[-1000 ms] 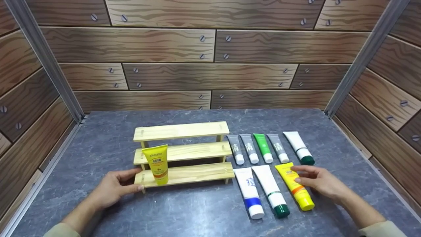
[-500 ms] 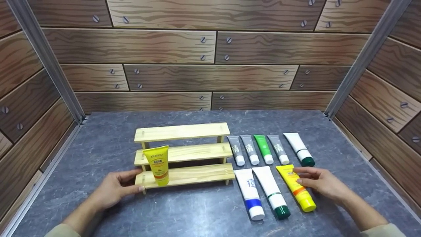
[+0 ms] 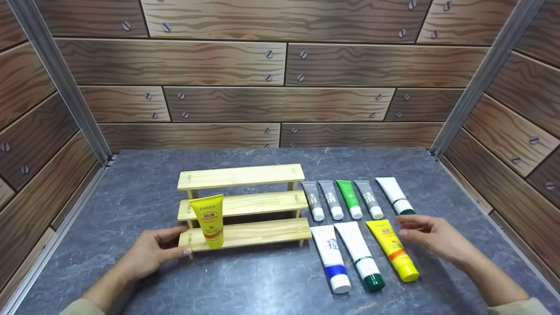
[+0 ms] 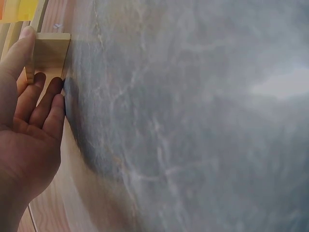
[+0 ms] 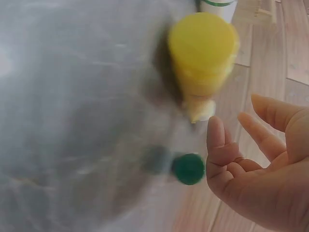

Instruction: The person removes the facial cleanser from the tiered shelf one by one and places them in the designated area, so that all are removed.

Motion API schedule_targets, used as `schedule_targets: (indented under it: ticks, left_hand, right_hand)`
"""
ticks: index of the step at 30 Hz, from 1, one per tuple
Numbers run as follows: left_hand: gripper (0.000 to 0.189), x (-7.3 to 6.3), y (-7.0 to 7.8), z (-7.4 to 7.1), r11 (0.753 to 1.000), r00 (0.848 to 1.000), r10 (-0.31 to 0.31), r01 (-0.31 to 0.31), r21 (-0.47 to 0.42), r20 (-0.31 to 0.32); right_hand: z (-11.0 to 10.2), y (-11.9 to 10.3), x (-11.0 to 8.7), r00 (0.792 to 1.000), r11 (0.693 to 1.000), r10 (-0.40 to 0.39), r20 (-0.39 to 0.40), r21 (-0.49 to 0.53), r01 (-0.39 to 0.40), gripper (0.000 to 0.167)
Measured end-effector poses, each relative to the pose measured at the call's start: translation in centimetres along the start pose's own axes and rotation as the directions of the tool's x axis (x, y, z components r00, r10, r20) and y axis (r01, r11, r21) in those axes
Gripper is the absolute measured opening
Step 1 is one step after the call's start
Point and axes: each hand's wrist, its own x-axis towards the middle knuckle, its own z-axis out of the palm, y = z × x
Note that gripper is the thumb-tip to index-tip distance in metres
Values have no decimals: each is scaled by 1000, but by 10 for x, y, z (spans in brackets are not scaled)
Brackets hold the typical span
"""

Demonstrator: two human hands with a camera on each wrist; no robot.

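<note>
A pale wooden three-step rack point(image 3: 262, 233) stands left of the middle in the head view. My left hand point(image 3: 148, 251) holds the left end of its lowest step, thumb at the front edge and fingers behind. A yellow tube point(image 3: 211, 223) stands upright on its cap on that step. My right hand point(image 3: 437, 240) hovers to the right of a second yellow tube point(image 3: 391, 247), which lies on the table, apart from it. Its fingers are loosely bent with nothing between them. In the right wrist view, a green cap point(image 5: 189, 168) shows near those fingers.
Left of the lying yellow tube are a white tube with a green cap point(image 3: 356, 245) and one with a blue band point(image 3: 328, 249). Behind lie several grey tubes point(image 3: 331, 199), a green tube point(image 3: 348, 197) and another white tube point(image 3: 391, 192). Wood-patterned walls point(image 3: 280, 100) enclose the table.
My right hand has moved right, away from the lying yellow tube, and now partly covers the back white tube's green cap. The left hand and the rack have stayed in place.
</note>
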Motion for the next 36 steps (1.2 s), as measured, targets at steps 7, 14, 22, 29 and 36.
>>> schedule_targets:
  ticks: [7, 14, 22, 29, 36]
  left_hand:
    - [70, 0, 1, 0, 1000, 1000, -5, 5, 3, 1]
    - [70, -1, 1, 0, 1000, 1000, -19, 19, 5, -5]
    - [70, 0, 3, 1, 1000, 1000, -20, 20, 8, -8]
    - [71, 0, 2, 1, 999, 1000, -30, 30, -34, 0]
    - [72, -1, 1, 0, 999, 999, -37, 37, -5, -11]
  right_hand:
    - [-4, -36, -2, 995, 995, -101, -21, 12, 102, 53]
    - [8, -92, 3, 965, 965, -262, -1, 8, 262, 44]
    - [41, -157, 17, 907, 909, -417, 64, 28, 416, 39]
    - [78, -201, 33, 820, 826, -559, 120, 166, 538, 37]
    - [118, -234, 43, 746, 752, -646, 161, 306, 584, 37]
